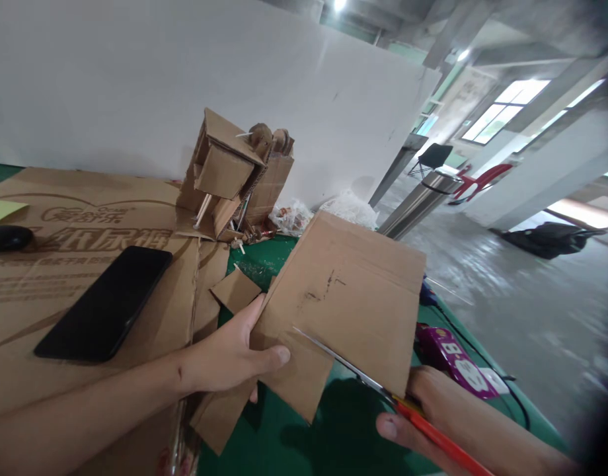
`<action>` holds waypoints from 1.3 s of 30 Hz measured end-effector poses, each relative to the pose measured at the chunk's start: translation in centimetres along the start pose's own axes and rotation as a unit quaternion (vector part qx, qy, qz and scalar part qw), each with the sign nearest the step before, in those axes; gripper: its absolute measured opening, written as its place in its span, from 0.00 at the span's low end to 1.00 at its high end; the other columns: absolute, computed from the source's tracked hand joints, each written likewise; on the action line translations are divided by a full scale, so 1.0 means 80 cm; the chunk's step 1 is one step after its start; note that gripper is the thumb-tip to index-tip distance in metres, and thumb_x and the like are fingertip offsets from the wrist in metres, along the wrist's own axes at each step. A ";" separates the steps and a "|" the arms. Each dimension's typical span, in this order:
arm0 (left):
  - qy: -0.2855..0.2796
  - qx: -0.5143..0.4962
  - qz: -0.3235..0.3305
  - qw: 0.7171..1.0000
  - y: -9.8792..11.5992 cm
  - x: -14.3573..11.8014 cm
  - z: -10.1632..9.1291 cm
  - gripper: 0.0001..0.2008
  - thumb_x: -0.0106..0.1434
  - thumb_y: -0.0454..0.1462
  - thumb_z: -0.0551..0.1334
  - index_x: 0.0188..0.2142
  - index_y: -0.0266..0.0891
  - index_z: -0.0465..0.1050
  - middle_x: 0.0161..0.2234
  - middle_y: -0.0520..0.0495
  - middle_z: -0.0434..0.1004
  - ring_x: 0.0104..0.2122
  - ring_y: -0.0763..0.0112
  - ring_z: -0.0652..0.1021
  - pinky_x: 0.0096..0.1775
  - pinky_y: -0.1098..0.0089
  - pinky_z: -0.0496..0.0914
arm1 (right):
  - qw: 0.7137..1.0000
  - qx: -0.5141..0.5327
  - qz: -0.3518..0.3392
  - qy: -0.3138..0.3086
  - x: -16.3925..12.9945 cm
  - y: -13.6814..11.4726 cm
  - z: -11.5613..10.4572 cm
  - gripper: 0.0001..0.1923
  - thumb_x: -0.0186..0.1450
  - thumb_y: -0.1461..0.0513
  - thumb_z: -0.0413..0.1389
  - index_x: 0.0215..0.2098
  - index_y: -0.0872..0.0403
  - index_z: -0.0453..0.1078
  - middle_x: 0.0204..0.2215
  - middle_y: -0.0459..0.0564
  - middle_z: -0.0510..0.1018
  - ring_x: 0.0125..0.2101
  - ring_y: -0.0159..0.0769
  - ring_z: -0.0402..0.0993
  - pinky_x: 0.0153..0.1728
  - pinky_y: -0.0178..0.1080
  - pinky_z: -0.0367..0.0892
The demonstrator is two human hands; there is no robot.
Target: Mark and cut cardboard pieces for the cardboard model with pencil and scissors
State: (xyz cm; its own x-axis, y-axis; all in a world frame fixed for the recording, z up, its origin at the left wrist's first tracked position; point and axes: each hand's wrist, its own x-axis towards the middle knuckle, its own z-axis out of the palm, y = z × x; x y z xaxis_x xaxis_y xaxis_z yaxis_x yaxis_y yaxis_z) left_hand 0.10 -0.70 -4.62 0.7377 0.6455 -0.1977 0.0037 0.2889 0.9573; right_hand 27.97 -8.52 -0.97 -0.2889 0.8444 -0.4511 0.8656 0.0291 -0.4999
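A piece of cardboard (363, 284) is held up at a tilt over the green table. My left hand (239, 354) grips its left edge, thumb on the near face and fingers behind. My right hand (427, 403) is closed round the red-orange handles of a pair of scissors (373, 383). The blades lie across the lower part of the cardboard, pointing left toward my left thumb. Below the blades a flap of the cardboard hangs down, split from the larger part along a cut. Loose cardboard scraps (234, 289) lie behind my left hand.
A cardboard construction (239, 178) stands at the back by the white wall. To the left, a black phone (106, 304) and a dark mouse (9, 238) lie on a flattened carton (150, 218). A purple box (453, 360) and a cable (482, 357) are near the table's right edge.
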 end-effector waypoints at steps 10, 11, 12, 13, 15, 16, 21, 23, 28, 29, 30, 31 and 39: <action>0.005 0.007 0.003 1.000 -0.003 -0.001 -0.003 0.38 0.62 0.43 0.67 0.65 0.53 0.48 0.52 0.43 0.71 0.27 0.75 0.78 0.17 0.80 0.69 | 0.996 0.066 0.053 -0.034 0.005 0.003 -0.005 0.15 0.59 0.51 0.64 0.37 0.51 0.69 0.22 0.39 0.63 0.23 0.33 0.52 0.23 0.34 0.49; 0.004 0.007 0.003 1.000 -0.003 -0.001 -0.003 0.38 0.62 0.43 0.67 0.65 0.53 0.48 0.53 0.43 0.71 0.26 0.76 0.77 0.17 0.80 0.68 | 0.996 0.068 0.055 -0.037 0.004 0.001 -0.005 0.16 0.59 0.51 0.64 0.38 0.51 0.69 0.23 0.39 0.64 0.23 0.33 0.52 0.23 0.34 0.50; 0.002 0.006 0.002 1.000 -0.003 -0.001 -0.003 0.38 0.62 0.43 0.67 0.65 0.53 0.48 0.53 0.43 0.71 0.26 0.76 0.77 0.17 0.81 0.68 | 0.995 0.066 0.058 -0.039 0.004 0.000 -0.006 0.16 0.59 0.51 0.63 0.38 0.52 0.69 0.23 0.40 0.64 0.23 0.33 0.52 0.23 0.34 0.50; 0.001 0.006 0.002 1.000 -0.002 -0.001 -0.003 0.38 0.62 0.44 0.67 0.65 0.53 0.48 0.53 0.42 0.71 0.26 0.76 0.77 0.17 0.81 0.67 | 0.995 0.063 0.060 -0.039 0.003 0.000 -0.006 0.16 0.59 0.51 0.63 0.38 0.52 0.69 0.23 0.40 0.64 0.23 0.32 0.52 0.23 0.34 0.50; 0.000 0.002 0.002 1.000 -0.002 0.000 -0.002 0.38 0.62 0.44 0.67 0.65 0.52 0.48 0.53 0.42 0.71 0.26 0.76 0.78 0.16 0.81 0.67 | 0.996 0.058 0.060 -0.035 0.003 -0.002 -0.006 0.16 0.60 0.51 0.63 0.38 0.52 0.69 0.24 0.40 0.65 0.24 0.32 0.52 0.23 0.33 0.51; 0.000 0.000 0.002 1.000 -0.002 0.000 -0.002 0.38 0.62 0.44 0.67 0.65 0.52 0.48 0.53 0.42 0.71 0.26 0.76 0.77 0.16 0.81 0.67 | 0.996 0.058 0.060 -0.034 0.003 -0.002 -0.006 0.16 0.60 0.51 0.62 0.39 0.52 0.69 0.24 0.40 0.65 0.24 0.33 0.53 0.24 0.33 0.52; 0.001 -0.007 0.006 1.000 -0.001 0.001 -0.001 0.38 0.61 0.45 0.68 0.65 0.51 0.49 0.53 0.40 0.70 0.27 0.74 0.78 0.16 0.81 0.66 | 0.995 0.058 0.073 -0.031 0.007 0.000 -0.005 0.16 0.59 0.50 0.63 0.38 0.50 0.69 0.23 0.39 0.65 0.24 0.33 0.52 0.24 0.33 0.52; -0.001 -0.007 0.009 1.000 0.000 0.001 -0.001 0.39 0.60 0.45 0.68 0.65 0.51 0.49 0.54 0.40 0.70 0.27 0.73 0.78 0.16 0.81 0.66 | 0.995 0.065 0.076 -0.029 0.008 0.001 -0.005 0.16 0.58 0.50 0.63 0.38 0.50 0.70 0.24 0.40 0.66 0.24 0.33 0.52 0.24 0.33 0.53; 0.000 -0.001 0.012 1.000 -0.001 0.000 -0.001 0.39 0.61 0.45 0.67 0.65 0.50 0.48 0.53 0.40 0.70 0.27 0.75 0.78 0.16 0.81 0.67 | 0.996 0.069 0.053 -0.035 0.004 0.004 -0.004 0.16 0.59 0.51 0.63 0.40 0.51 0.71 0.26 0.41 0.69 0.24 0.33 0.55 0.24 0.33 0.54; 0.003 0.001 0.011 1.000 -0.002 0.000 -0.002 0.39 0.61 0.45 0.67 0.65 0.49 0.48 0.52 0.40 0.71 0.26 0.75 0.77 0.16 0.81 0.67 | 0.997 0.057 0.034 -0.034 0.003 0.006 -0.003 0.16 0.60 0.51 0.62 0.41 0.50 0.71 0.26 0.42 0.69 0.24 0.34 0.56 0.23 0.34 0.54; 0.005 0.004 0.010 1.000 -0.002 0.001 -0.002 0.39 0.61 0.45 0.67 0.65 0.49 0.48 0.52 0.40 0.71 0.26 0.75 0.77 0.16 0.81 0.66 | 0.999 0.041 0.010 -0.030 0.001 0.007 -0.002 0.16 0.61 0.51 0.62 0.42 0.50 0.71 0.26 0.42 0.70 0.24 0.34 0.57 0.23 0.34 0.55; 0.007 0.006 0.008 1.000 -0.003 0.001 -0.002 0.38 0.61 0.45 0.67 0.65 0.49 0.48 0.52 0.40 0.71 0.26 0.75 0.77 0.16 0.81 0.66 | 0.999 0.022 -0.012 -0.023 0.000 0.008 -0.002 0.15 0.61 0.51 0.61 0.40 0.50 0.70 0.26 0.42 0.70 0.23 0.34 0.58 0.23 0.34 0.55; 0.007 0.019 -0.001 1.000 -0.002 0.000 -0.002 0.39 0.61 0.44 0.67 0.66 0.53 0.47 0.55 0.41 0.69 0.28 0.73 0.78 0.17 0.79 0.69 | 0.996 -0.066 -0.051 0.022 -0.004 0.000 -0.009 0.14 0.64 0.49 0.54 0.32 0.50 0.68 0.22 0.45 0.71 0.20 0.37 0.64 0.21 0.34 0.60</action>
State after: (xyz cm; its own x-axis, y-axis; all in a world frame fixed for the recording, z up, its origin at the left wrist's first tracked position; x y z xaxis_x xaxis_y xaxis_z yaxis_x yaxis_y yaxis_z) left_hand -0.04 -0.65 -4.77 0.7278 0.6551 -0.2028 0.0308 0.2642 0.9640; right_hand 28.34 -8.36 -0.28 -0.3618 0.8562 -0.3687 0.8802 0.1833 -0.4379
